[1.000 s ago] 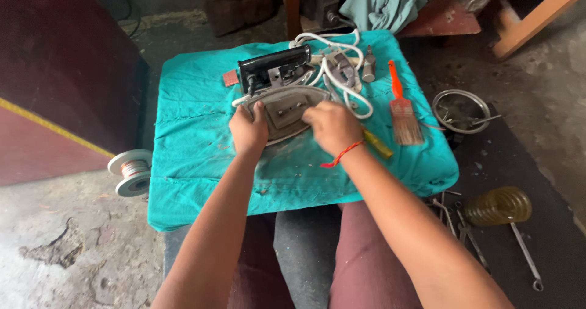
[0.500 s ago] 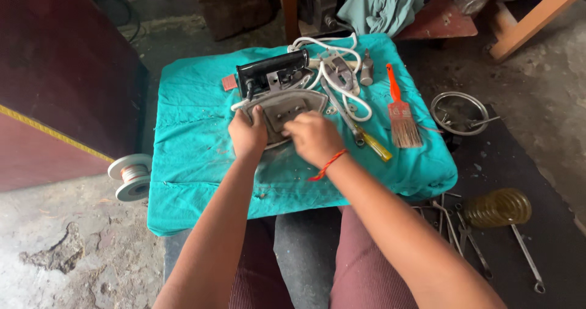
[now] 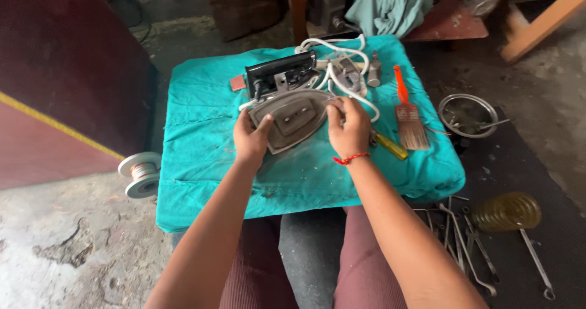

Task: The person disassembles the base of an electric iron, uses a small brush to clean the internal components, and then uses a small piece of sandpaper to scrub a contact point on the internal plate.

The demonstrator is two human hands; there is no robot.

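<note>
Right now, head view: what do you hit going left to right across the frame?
wire spool → left hand → grey iron plate → right hand → paintbrush → metal bowl

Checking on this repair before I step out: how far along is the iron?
Done: the iron is apart, its black top housing lying separate behind. In hand: left hand and right hand grip the grey soleplate. Left: nothing rejoined; screwdriver and brush lie beside it.
</note>
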